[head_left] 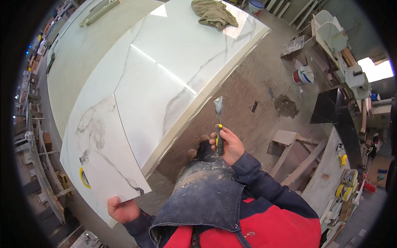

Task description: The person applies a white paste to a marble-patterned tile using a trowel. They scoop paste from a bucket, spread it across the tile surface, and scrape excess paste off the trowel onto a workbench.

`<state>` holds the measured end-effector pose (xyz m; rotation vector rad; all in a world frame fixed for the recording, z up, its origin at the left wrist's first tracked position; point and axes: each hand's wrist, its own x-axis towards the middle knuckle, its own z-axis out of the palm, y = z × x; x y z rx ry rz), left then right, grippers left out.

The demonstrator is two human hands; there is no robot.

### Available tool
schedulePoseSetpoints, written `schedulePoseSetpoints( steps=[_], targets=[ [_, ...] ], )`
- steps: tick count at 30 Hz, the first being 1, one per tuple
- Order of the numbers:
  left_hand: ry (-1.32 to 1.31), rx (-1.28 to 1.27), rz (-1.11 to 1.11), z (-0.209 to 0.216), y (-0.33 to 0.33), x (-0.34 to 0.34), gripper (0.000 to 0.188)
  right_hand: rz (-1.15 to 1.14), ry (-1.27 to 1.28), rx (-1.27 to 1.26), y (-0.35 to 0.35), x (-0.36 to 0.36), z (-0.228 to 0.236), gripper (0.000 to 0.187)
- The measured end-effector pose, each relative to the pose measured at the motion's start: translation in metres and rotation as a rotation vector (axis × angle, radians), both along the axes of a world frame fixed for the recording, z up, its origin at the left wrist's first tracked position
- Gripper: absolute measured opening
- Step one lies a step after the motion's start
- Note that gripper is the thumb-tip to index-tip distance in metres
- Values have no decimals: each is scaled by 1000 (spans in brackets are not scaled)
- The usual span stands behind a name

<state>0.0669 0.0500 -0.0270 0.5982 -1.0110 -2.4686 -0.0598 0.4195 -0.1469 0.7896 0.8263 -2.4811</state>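
My right hand [231, 145] is closed round the black and yellow handle of a putty knife [219, 113]. Its blade points up and away from me, with pale paste on it. At the near left, my left hand [123, 211] grips the lower edge of a thin white marble-patterned panel [101, 144], thumb on top. That panel lies over the left end of a large glossy slab [153, 99] with grey veins. A pale line of paste [198, 103] runs along the slab's near side. Part of a yellow ring [84, 177], perhaps a tape roll, shows beside the panel.
A crumpled olive cloth [213, 13] lies at the slab's far end. On the floor to the right stand a white bucket [303, 75] and a wooden trestle [304, 163]. Yellow-labelled tins [344, 191] sit on a bench at the far right.
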Motion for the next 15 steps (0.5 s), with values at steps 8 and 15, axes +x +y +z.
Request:
schedulePoseSetpoints(
  steps=[8, 15],
  targets=[
    [-145, -17, -65, 27, 19, -6, 77, -78, -8, 37, -40, -10, -38, 45],
    [-210, -91, 6, 39, 35, -7, 77, -5, -1, -14, -77, -9, -67, 40]
  ],
)
